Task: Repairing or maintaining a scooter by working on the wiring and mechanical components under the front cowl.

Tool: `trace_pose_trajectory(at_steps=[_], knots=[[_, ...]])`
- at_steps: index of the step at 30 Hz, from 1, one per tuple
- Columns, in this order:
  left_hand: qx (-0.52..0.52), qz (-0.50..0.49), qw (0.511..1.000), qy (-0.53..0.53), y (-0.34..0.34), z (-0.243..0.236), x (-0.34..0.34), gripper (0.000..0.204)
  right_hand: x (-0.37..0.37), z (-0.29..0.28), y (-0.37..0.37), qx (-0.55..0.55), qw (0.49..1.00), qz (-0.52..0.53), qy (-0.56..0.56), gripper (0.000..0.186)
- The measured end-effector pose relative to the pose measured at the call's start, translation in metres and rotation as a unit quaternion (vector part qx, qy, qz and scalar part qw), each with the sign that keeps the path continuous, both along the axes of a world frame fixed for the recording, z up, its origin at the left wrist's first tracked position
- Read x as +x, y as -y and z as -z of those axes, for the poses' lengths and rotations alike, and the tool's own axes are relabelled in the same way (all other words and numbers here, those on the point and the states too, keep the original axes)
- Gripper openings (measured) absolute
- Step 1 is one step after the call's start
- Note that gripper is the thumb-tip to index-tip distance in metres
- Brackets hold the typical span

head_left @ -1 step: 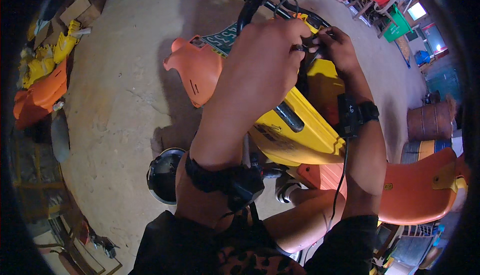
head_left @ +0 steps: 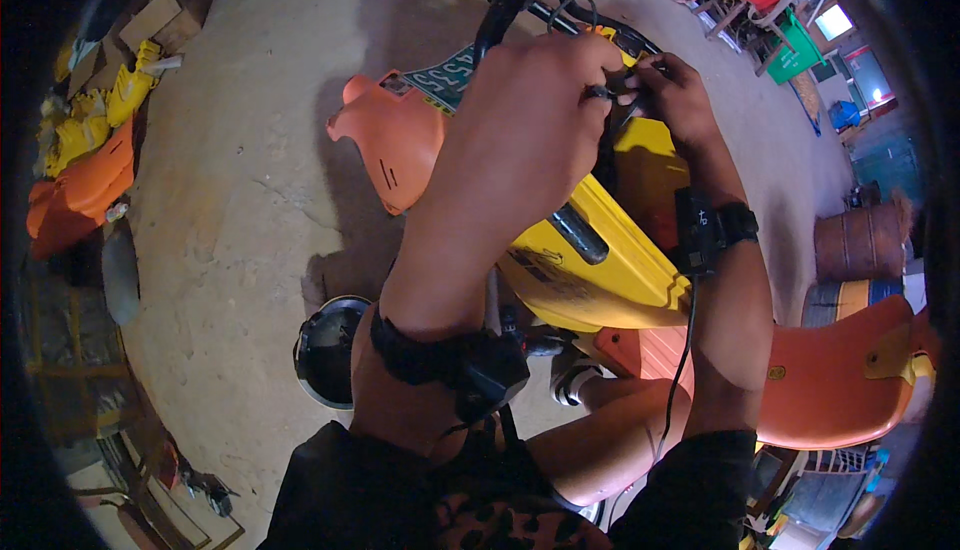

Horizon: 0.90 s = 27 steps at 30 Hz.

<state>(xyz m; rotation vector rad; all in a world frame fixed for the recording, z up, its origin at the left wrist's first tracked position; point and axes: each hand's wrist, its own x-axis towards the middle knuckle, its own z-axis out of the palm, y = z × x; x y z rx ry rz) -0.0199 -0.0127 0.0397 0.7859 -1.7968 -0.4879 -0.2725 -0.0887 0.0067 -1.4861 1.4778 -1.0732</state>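
Note:
Both my hands work close together at the open front of a scooter with yellow and orange panels. The fingers of my left hand are bent in and pinch a black wire. Just right of it, my right hand has thumb and fingers pressed together at the same dark wiring; the bit between its fingertips is too small to make out. Below lies the yellow body panel. Left of my hand are the orange front panel and a green plate. Black handlebar tubing rises above.
A round black container stands on the concrete floor. Loose yellow panels, an orange panel and cardboard boxes line the left. The orange seat is at right, with a green bin and brown basket beyond.

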Motion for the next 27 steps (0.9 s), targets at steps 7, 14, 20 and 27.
trace_pose_trajectory(at_steps=[7,14,20,27], knots=[[0.024,0.026,0.99,-0.135,-0.022,-0.031,0.021,0.026,0.004,-0.002,0.006,-0.02,1.0,-0.01,-0.011,0.018],[0.012,0.028,0.966,-0.257,-0.059,-0.039,0.11,0.025,0.006,0.006,0.002,-0.001,0.999,-0.03,0.034,0.025],[0.221,-0.127,0.966,-0.048,-0.104,0.077,0.244,0.022,-0.019,0.014,0.013,0.017,0.999,-0.044,-0.025,0.018],[0.491,-0.309,0.814,0.012,-0.235,0.32,0.311,0.024,-0.036,0.024,0.024,0.009,0.995,-0.059,-0.08,0.02]])
